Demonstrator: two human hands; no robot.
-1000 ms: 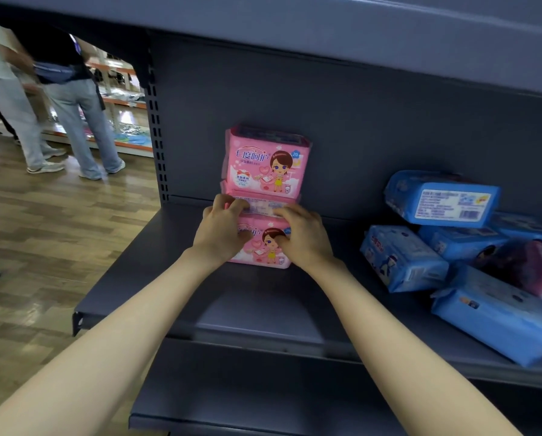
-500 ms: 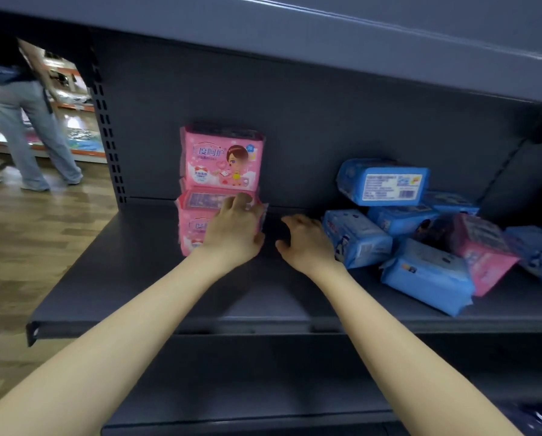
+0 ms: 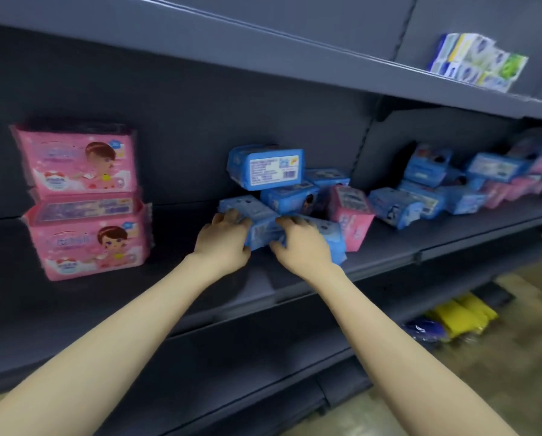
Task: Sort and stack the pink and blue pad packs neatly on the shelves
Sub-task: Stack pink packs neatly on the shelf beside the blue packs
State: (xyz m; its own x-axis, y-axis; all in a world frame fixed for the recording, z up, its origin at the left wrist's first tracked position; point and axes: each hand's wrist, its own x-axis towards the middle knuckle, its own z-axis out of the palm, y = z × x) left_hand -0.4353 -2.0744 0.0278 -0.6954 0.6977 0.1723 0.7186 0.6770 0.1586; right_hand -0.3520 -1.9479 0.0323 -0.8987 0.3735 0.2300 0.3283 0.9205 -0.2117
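Two pink pad packs (image 3: 84,199) stand stacked at the left of the dark shelf (image 3: 184,278). A loose heap of blue packs (image 3: 266,168) with one pink pack (image 3: 351,215) lies mid-shelf. My left hand (image 3: 224,243) and my right hand (image 3: 301,247) both grip a blue pack (image 3: 260,226) at the front of that heap, one hand at each end. The image is blurred by motion.
More mixed blue and pink packs (image 3: 470,184) lie scattered along the shelf to the right. Small boxes (image 3: 480,61) sit on the upper shelf at right. Yellow and dark blue packages (image 3: 455,319) lie low down near the floor. A lower shelf (image 3: 232,388) juts out below my arms.
My view swung right. Both hands left the pink stack, moved right to the blue heap and took hold of a blue pack.
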